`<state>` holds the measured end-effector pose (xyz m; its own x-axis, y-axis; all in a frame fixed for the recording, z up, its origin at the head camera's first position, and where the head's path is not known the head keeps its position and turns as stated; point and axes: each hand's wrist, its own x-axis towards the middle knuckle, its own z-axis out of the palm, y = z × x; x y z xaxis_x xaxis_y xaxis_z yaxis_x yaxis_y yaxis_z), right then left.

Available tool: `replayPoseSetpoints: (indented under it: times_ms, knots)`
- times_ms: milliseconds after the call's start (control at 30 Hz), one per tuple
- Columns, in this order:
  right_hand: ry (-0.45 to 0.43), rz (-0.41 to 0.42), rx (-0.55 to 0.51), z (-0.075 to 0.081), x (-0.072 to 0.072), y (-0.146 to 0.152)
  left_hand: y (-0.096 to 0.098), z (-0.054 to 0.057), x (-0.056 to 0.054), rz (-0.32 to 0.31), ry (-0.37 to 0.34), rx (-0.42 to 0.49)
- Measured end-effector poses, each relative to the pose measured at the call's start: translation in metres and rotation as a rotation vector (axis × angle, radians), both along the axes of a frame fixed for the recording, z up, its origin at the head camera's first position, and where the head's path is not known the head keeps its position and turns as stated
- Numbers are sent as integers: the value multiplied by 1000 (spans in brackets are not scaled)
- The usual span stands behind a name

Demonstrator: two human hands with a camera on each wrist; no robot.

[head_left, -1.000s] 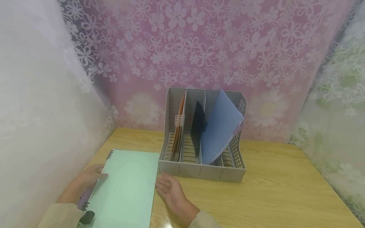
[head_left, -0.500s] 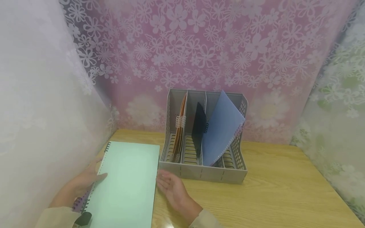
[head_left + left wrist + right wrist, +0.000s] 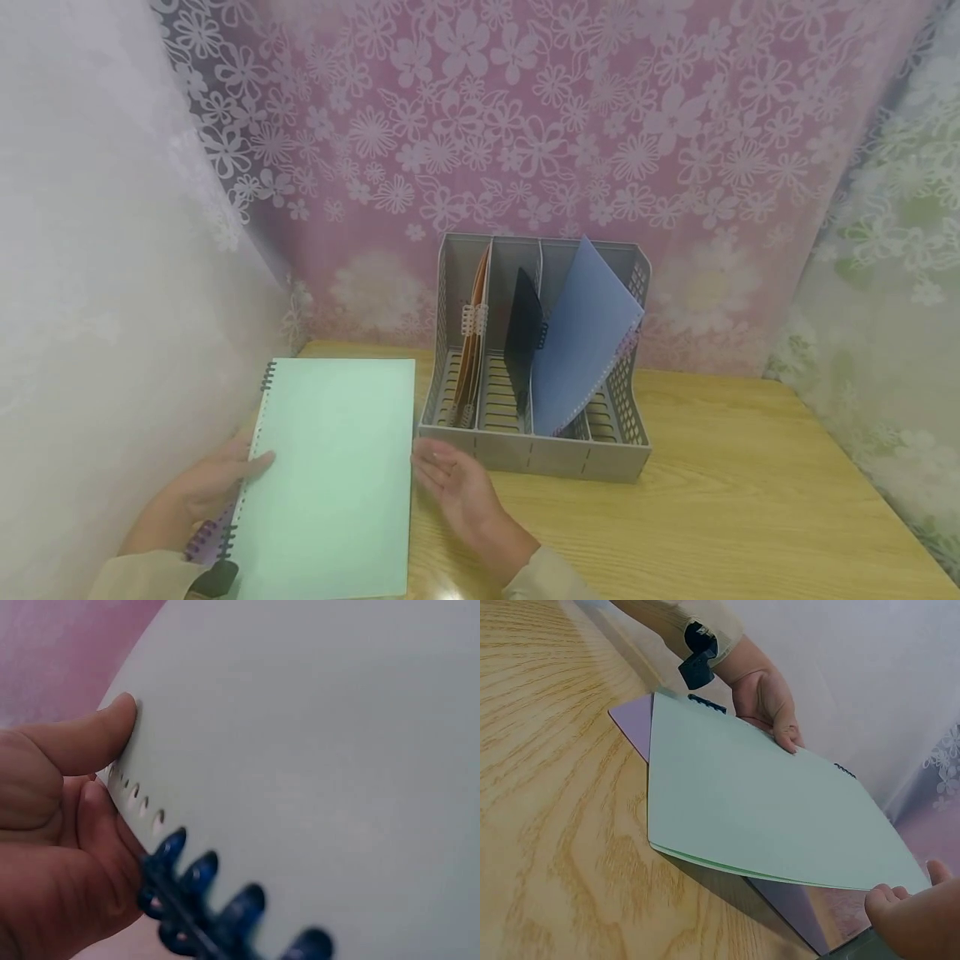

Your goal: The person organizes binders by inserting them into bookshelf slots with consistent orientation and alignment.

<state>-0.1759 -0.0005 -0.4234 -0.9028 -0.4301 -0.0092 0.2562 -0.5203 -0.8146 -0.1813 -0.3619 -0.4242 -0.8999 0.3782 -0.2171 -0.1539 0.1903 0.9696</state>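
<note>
Though it sat lower a second ago, the plain mint-green notebook (image 3: 335, 479) is raised over a purple notebook (image 3: 631, 726), left hand (image 3: 201, 490) pinching its dark-ringed edge, right hand (image 3: 467, 497) touching the opposite edge with uncurled fingers.

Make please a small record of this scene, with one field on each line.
left hand: the left hand pinches the punched, ringed edge of the green notebook, thumb on its cover
right hand: the right hand has its fingers at the opposite edge
underneath: purple notebook, mostly hidden
rack: grey rack, with an orange notebook, dark notebook and leaning blue notebook
surface: wood-grain table
</note>
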Motion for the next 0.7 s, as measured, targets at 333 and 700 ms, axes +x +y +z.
replayPoseSetpoints:
  times_ms: [333, 700]
  knots:
    - [30, 23, -3, 6, -4, 12, 3, 3, 4, 3, 25, 69]
    - [79, 51, -19, 18, -7, 30, 16, 11, 0, 14, 173, 97]
